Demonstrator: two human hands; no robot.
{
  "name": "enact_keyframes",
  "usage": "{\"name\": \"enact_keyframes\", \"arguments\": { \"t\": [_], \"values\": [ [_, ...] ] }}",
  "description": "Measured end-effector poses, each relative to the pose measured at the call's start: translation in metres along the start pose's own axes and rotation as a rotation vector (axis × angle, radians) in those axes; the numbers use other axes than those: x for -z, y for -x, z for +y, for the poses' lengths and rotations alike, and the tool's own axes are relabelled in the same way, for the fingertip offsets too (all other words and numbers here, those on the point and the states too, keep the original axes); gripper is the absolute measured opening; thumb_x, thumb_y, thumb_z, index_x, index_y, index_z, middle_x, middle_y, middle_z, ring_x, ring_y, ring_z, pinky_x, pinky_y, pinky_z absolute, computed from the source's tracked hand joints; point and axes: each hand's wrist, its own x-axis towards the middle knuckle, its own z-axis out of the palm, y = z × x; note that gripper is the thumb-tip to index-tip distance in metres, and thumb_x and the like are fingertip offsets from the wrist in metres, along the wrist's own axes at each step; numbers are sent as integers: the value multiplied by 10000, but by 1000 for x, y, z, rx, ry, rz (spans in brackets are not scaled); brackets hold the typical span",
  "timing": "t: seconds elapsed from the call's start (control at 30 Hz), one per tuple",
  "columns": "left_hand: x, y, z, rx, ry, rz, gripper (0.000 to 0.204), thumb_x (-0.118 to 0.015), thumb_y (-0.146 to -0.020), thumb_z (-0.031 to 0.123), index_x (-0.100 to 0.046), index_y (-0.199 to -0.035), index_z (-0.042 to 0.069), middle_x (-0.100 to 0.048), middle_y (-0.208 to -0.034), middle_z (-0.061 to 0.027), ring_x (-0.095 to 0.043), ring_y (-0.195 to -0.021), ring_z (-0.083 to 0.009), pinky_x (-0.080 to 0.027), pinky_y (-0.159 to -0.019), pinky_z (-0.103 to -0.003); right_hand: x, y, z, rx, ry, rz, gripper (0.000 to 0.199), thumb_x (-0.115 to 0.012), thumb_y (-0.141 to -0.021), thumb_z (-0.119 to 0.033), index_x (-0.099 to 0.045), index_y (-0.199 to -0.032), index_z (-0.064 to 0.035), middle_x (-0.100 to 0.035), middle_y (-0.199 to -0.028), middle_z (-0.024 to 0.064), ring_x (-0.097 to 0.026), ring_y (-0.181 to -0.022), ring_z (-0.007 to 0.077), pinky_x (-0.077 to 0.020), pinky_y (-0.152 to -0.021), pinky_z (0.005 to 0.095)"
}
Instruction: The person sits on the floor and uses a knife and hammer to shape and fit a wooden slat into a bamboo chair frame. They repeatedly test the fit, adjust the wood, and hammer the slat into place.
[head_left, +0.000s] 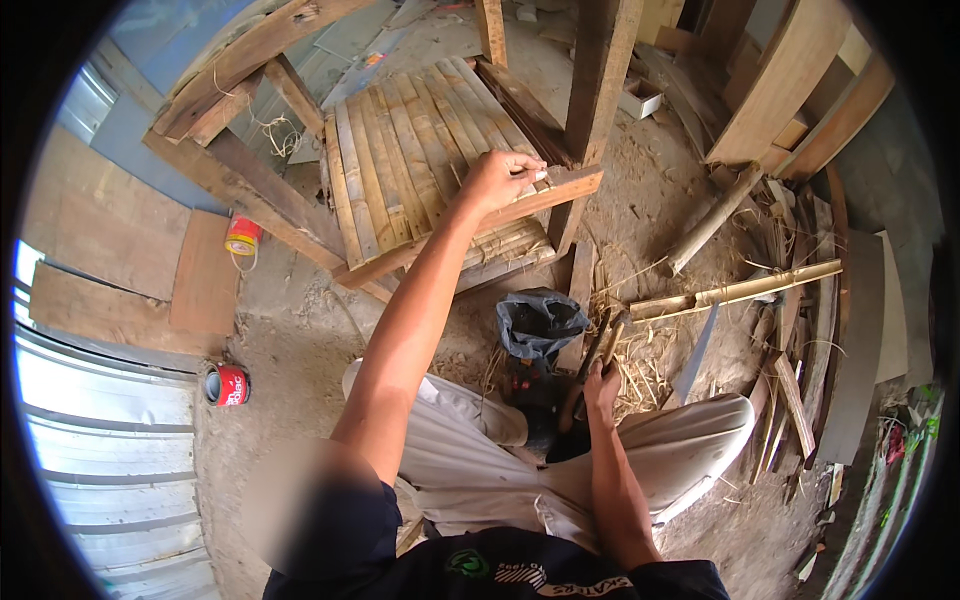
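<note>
My left hand (503,180) reaches out to the right end of a wooden rail (550,193) on a bamboo-slatted wooden frame. Its fingers are pinched together, with a small whitish bit at the tips, too small to name. Beyond that hand, the bamboo slats (400,150) lie side by side between wooden posts. Low by my knees, my right hand (602,385) is closed round a wooden-handled tool (613,343); its head cannot be told clearly. A dark plastic bag (541,322) stands open to the left of the tool.
A handsaw (694,355) rests among bamboo shavings at the right. Nearby lie a split bamboo length (740,290), a round pole (715,220) and stacked boards (825,310). Red cans (228,385) stand at the left by corrugated metal sheeting (110,430).
</note>
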Motion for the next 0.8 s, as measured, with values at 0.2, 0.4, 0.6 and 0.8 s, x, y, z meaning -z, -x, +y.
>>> {"name": "enact_keyframes", "arguments": {
  "t": [0.2,0.4,0.6,0.8],
  "values": [
    [4,-6,-5,-81,-77,-17,174,-676,-915,109,-693,-1053,5,-707,-1165,-83,-668,-1087,-200,-512,-919,-338,20,-4,-150,193,-352,-173,298,-461,-1036,-270,-530,-1083,16,-524,-643,67,-490,-520,142,-402,-487,317],
    [3,-4,-5,-92,-83,5,190,-695,-901,127,-697,-1047,6,-706,-1161,-91,-668,-1096,-223,-510,-927,-330,40,-28,-285,565,109,-253,263,-472,-1035,-268,-527,-1009,-12,-541,-630,98,-526,-534,183,-409,-503,360],
    [4,-2,1,-89,-172,56,198,-719,-874,132,-713,-1050,42,-726,-1056,-121,-701,-996,-231,-530,-864,-330,34,-51,-326,766,257,-274,235,-512,-1006,-210,-503,-954,19,-585,-715,277,-584,-715,496,-440,-589,482],
    [7,-4,0,-87,-163,-1,190,-713,-886,159,-715,-1025,30,-717,-1095,-141,-692,-1015,-229,-513,-894,-355,33,-58,-335,680,389,-364,236,-491,-1005,-232,-499,-1014,4,-602,-766,341,-585,-810,541,-453,-655,573]
  ]
}}
